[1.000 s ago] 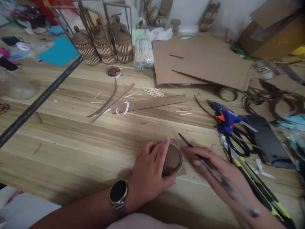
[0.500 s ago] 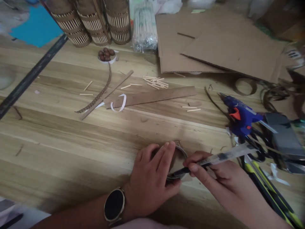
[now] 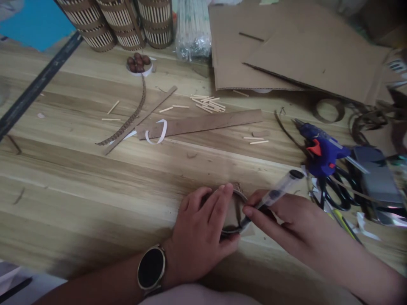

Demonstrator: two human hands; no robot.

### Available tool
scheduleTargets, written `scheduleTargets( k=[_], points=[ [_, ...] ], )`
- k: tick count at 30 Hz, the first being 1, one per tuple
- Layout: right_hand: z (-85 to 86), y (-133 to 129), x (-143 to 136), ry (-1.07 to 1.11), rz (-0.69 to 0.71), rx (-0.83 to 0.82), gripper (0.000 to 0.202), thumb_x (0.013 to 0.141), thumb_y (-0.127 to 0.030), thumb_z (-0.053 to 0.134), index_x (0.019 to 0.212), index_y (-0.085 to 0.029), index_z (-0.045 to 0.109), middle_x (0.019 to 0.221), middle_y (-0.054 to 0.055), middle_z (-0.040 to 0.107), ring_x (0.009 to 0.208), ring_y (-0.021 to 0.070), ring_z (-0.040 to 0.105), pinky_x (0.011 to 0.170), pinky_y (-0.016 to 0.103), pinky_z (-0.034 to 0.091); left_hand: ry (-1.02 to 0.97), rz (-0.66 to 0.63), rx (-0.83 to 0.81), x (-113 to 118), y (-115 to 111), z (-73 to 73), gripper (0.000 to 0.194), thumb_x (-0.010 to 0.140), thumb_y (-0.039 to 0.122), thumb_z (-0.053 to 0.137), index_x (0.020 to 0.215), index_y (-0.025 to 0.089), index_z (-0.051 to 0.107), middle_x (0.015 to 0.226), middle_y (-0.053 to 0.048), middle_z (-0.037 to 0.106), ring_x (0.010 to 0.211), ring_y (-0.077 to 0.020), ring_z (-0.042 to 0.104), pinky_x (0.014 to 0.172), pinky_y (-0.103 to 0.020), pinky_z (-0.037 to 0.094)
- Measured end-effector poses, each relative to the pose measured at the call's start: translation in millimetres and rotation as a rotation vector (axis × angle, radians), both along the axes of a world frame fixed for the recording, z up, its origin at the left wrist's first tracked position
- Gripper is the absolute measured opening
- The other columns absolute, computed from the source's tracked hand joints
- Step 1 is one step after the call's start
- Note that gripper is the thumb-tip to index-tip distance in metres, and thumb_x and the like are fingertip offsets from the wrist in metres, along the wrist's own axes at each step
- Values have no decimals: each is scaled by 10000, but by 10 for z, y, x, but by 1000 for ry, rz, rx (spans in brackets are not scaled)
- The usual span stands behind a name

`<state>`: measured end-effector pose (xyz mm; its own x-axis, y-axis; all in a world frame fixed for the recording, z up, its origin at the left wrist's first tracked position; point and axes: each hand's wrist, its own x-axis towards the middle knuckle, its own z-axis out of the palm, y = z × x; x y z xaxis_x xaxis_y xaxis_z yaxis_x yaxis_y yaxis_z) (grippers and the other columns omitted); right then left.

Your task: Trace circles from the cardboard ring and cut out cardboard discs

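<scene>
My left hand (image 3: 203, 231), with a watch (image 3: 151, 267) on its wrist, lies over a round cardboard ring (image 3: 241, 195). Its fingers reach across the top and the thumb presses the near side, so it grips the ring and hides the left part. A piece of cardboard (image 3: 233, 212) shows inside the ring, and its corners stick out beyond the rim. Closed around a clear pen (image 3: 280, 188) with a black end, my right hand (image 3: 280, 220) holds the pen tilted, its tip down against the ring's inner right wall.
A blue glue gun (image 3: 324, 148), black-handled scissors (image 3: 341, 186) and a yellow-green cutter (image 3: 346, 226) lie at right. Cardboard sheets (image 3: 299, 46) are at the back. Cardboard strips (image 3: 213, 123), short sticks (image 3: 208, 103) and a dish of brown balls (image 3: 139, 63) lie beyond my hands.
The pen has swung more upright, and its tip has moved right along the ring's inside edge. My left hand keeps its hold on the ring. The whole view has shifted slightly.
</scene>
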<state>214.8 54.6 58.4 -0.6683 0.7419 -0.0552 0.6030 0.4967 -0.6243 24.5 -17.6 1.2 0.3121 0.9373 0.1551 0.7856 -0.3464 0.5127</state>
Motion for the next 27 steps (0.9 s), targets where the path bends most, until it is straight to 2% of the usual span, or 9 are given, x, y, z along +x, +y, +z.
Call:
scheduleTargets(
  k=[4, 6, 12, 16, 22, 25, 27],
  points=[
    [49, 148, 27, -110, 90, 219, 498, 1084, -399, 344, 801, -173, 686, 656, 74, 701, 582, 260, 698, 508, 358, 515, 1, 7, -16, 3, 3, -1, 886, 805, 388, 752, 1503, 110, 282, 1299, -142, 672, 1140, -337, 543, 977, -466, 486],
    [78, 199, 10, -120, 110, 270, 534, 1086, -410, 328, 780, -165, 691, 674, 90, 707, 602, 276, 700, 530, 376, 521, -2, 12, -13, 7, 11, -6, 890, 795, 383, 761, 1497, 107, 289, 1301, -145, 669, 1136, -338, 543, 978, -468, 487],
    [102, 174, -93, -66, 133, 130, 416, 1075, -336, 387, 804, -191, 666, 672, 42, 713, 593, 210, 688, 515, 298, 477, -21, 14, 8, 17, 3, -20, 905, 790, 377, 765, 1502, 95, 282, 1281, -154, 672, 1135, -347, 542, 970, -481, 488],
    [68, 173, -81, -160, 157, 70, 400, 1064, -323, 403, 789, -189, 661, 676, 47, 693, 604, 226, 681, 534, 312, 482, -29, 13, 4, 11, -11, -7, 915, 794, 381, 764, 1511, 97, 272, 1283, -159, 668, 1130, -346, 545, 970, -481, 484],
    [75, 247, -76, -204, 192, 302, 570, 1095, -422, 294, 809, -144, 701, 684, 94, 698, 633, 281, 701, 586, 392, 518, -29, 16, -3, 9, 14, -17, 873, 820, 385, 736, 1508, 103, 279, 1301, -161, 658, 1142, -347, 538, 983, -489, 481],
    [146, 222, -38, -84, 172, 355, 461, 1096, -372, 359, 863, -162, 697, 779, 84, 741, 711, 246, 722, 646, 366, 541, -30, 18, -8, 8, 12, -29, 880, 819, 383, 739, 1511, 106, 271, 1320, -162, 651, 1148, -350, 536, 981, -497, 488],
    [186, 169, 37, 8, 74, 365, 357, 1082, -345, 425, 906, -183, 691, 829, 71, 752, 745, 220, 728, 670, 337, 558, -34, 16, -10, 6, 5, -31, 891, 814, 379, 749, 1514, 114, 265, 1325, -160, 651, 1145, -350, 540, 974, -495, 496]
  ],
)
